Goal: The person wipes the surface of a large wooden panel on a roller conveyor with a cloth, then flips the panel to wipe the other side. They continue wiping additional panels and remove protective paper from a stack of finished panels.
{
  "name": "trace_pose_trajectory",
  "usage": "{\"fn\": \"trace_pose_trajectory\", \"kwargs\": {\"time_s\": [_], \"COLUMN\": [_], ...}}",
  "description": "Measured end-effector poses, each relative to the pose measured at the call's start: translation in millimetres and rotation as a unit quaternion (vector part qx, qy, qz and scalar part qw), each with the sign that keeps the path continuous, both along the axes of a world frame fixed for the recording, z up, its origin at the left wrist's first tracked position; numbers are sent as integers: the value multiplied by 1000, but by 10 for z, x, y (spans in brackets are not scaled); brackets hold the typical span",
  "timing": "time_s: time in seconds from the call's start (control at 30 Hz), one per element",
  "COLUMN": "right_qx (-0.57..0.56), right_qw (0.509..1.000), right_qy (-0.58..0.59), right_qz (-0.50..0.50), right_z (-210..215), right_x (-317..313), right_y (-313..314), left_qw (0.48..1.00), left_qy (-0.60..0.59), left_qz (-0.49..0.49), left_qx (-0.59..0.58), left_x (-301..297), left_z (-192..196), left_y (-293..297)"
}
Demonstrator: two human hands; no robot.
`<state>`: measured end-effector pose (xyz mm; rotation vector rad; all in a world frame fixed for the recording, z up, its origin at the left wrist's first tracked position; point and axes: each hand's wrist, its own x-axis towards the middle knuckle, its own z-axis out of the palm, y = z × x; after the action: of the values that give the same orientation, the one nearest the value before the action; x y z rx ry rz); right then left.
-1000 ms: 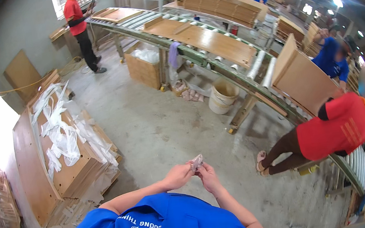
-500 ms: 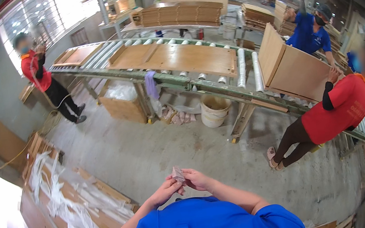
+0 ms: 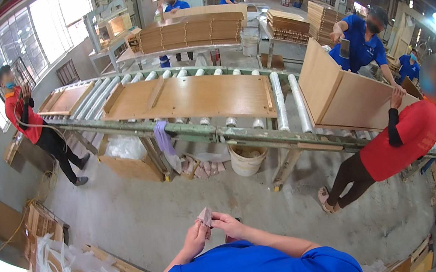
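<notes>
Low in the picture, in front of my blue shirt, my left hand (image 3: 196, 239) and my right hand (image 3: 228, 224) meet over the concrete floor. Together they pinch a small, flat brownish piece (image 3: 205, 216) that sticks up between the fingertips. What the piece is made of is too small to tell. Both forearms come up from my shirt at the lower edge.
A long roller conveyor (image 3: 217, 130) carries wooden panels (image 3: 185, 99) across the middle. A person in red (image 3: 395, 140) leans on a panel box at the right; another in red (image 3: 29, 122) stands at the left. A white bucket (image 3: 247, 159) sits under the conveyor. Panels wrapped in plastic (image 3: 65, 271) lie at my left.
My view has swung right and up toward the conveyor. My hands stay together on the small piece, low in the picture.
</notes>
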<state>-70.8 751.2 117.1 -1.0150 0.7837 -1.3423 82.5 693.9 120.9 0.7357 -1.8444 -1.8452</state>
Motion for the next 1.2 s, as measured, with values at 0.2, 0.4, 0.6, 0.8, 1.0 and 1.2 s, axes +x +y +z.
{"fn": "trace_pose_trajectory", "kwargs": {"time_s": [0.2,0.4,0.6,0.8,1.0,1.2], "right_qx": [35,61,95,84,63,42], "right_qw": [999,995,992,995,984,909], "right_qy": [-6,64,33,20,23,135], "right_qz": [5,47,73,-55,-166,-392], "right_z": [111,136,156,136,162,133], "right_x": [-638,-920,-1090,-1134,-1140,-924], "right_y": [-973,-1657,-1964,-2191,-2536,-2998], "left_qw": [996,991,983,990,989,997], "left_qy": [60,45,110,113,69,20], "left_qz": [32,120,128,56,-105,-64], "left_qx": [58,29,69,60,82,-25], "left_x": [-706,-987,-1188,-1298,-1424,-1408], "left_z": [277,49,23,-114,36,83], "left_y": [-800,-1313,-1635,-2112,-2899,-3421]}}
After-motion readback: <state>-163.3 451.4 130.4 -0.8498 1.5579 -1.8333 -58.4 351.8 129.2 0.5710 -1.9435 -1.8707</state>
